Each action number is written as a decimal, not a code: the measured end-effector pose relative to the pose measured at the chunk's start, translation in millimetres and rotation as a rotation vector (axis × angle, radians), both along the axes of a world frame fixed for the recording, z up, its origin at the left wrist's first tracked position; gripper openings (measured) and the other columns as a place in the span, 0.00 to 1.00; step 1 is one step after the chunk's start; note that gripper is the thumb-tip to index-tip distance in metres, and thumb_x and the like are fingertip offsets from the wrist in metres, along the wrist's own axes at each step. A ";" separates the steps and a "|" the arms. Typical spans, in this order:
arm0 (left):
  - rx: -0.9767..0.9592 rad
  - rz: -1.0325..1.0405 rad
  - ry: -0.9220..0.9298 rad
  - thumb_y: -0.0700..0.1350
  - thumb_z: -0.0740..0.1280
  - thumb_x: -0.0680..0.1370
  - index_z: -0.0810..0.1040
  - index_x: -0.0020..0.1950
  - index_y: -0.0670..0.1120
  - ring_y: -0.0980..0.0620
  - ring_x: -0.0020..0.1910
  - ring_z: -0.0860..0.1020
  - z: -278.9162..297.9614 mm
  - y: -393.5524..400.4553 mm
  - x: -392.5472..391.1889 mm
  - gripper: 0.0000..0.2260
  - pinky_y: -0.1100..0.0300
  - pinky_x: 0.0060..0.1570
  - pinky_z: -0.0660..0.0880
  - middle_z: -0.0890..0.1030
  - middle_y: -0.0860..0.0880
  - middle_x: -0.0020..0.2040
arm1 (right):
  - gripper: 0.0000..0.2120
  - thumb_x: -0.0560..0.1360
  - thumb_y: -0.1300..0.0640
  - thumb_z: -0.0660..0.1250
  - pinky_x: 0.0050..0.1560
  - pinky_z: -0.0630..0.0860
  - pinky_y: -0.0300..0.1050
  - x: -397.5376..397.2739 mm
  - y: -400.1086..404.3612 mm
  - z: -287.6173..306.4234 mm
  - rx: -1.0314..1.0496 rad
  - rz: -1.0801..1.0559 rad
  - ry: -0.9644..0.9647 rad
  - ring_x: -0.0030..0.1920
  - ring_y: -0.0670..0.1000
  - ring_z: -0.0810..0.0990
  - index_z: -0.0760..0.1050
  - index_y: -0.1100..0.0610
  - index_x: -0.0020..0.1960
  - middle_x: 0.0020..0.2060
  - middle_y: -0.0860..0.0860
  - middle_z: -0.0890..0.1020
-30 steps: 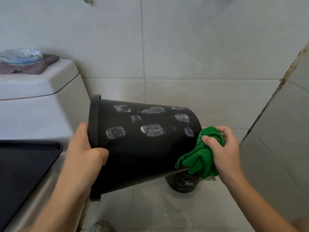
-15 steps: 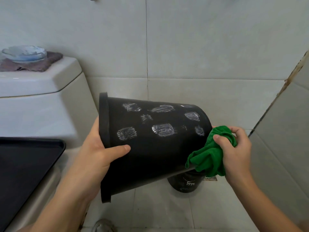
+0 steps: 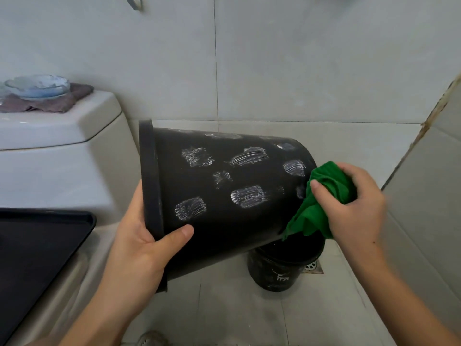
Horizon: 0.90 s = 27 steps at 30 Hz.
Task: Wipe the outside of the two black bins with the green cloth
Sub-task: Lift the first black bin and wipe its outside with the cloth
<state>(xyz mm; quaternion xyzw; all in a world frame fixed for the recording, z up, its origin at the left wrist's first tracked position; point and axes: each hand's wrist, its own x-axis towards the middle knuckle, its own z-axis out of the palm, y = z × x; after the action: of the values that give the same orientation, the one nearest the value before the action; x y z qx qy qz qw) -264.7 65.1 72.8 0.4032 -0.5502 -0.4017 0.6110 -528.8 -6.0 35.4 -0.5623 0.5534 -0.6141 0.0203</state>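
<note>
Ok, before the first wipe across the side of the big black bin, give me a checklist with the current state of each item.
1. Left hand grip on the large black plastic bin at its rim: ok.
2. Right hand holds the bunched green cloth: ok.
3. Cloth touching the bin's base end: ok.
4. White smeared patches on the bin's side cleaned: not ok, all unwiped.
5. Small black bucket on the floor wiped: cannot tell.
</note>
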 end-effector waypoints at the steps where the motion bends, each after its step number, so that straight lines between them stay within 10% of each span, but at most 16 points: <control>1: -0.004 0.004 0.001 0.27 0.70 0.66 0.77 0.62 0.55 0.53 0.55 0.82 -1.5 0.3 -0.9 0.32 0.60 0.54 0.78 0.84 0.51 0.55 | 0.22 0.67 0.42 0.69 0.52 0.71 0.30 1.2 -0.2 0.4 -0.001 -0.003 0.002 0.48 0.43 0.77 0.78 0.53 0.56 0.45 0.39 0.78; 8: 0.026 0.099 0.059 0.23 0.65 0.69 0.81 0.55 0.57 0.50 0.51 0.84 -3.5 1.4 -6.6 0.30 0.46 0.52 0.79 0.86 0.50 0.50 | 0.18 0.72 0.48 0.71 0.57 0.75 0.37 14.9 7.1 -11.6 -0.137 0.118 0.363 0.52 0.47 0.81 0.81 0.58 0.56 0.51 0.49 0.83; 13: 0.012 0.094 0.074 0.32 0.68 0.64 0.81 0.53 0.62 0.51 0.50 0.84 1.2 6.3 -12.2 0.28 0.44 0.49 0.79 0.86 0.52 0.49 | 0.19 0.72 0.46 0.69 0.54 0.73 0.31 4.5 0.5 -3.0 -0.077 0.022 0.137 0.50 0.46 0.81 0.82 0.56 0.57 0.49 0.42 0.80; 17: 0.022 0.081 0.086 0.29 0.67 0.66 0.82 0.51 0.63 0.52 0.49 0.84 0.3 7.2 -14.6 0.30 0.44 0.47 0.80 0.86 0.52 0.49 | 0.16 0.73 0.50 0.71 0.60 0.72 0.33 19.1 12.0 -9.2 -0.196 0.084 0.358 0.53 0.45 0.80 0.82 0.59 0.56 0.51 0.46 0.81; 23: -0.001 0.062 0.060 0.28 0.73 0.63 0.80 0.58 0.59 0.50 0.52 0.83 -4.7 8.2 -13.6 0.32 0.51 0.52 0.80 0.85 0.51 0.52 | 0.21 0.69 0.44 0.69 0.54 0.80 0.54 -2.7 -2.6 1.4 -0.042 0.001 0.050 0.49 0.49 0.83 0.82 0.55 0.57 0.48 0.44 0.82; 27: 0.013 0.065 0.088 0.24 0.70 0.66 0.79 0.59 0.57 0.51 0.52 0.83 -6.3 7.1 -11.1 0.32 0.49 0.53 0.79 0.85 0.51 0.51 | 0.18 0.71 0.48 0.71 0.56 0.77 0.40 12.2 10.2 -4.8 -0.135 0.122 0.262 0.51 0.46 0.82 0.82 0.57 0.56 0.50 0.45 0.82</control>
<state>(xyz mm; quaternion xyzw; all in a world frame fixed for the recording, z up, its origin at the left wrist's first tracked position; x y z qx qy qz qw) -275.8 72.2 66.5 0.4069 -0.5066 -0.4026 0.6448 -516.6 4.2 30.6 -0.6703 0.4736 -0.5689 -0.0530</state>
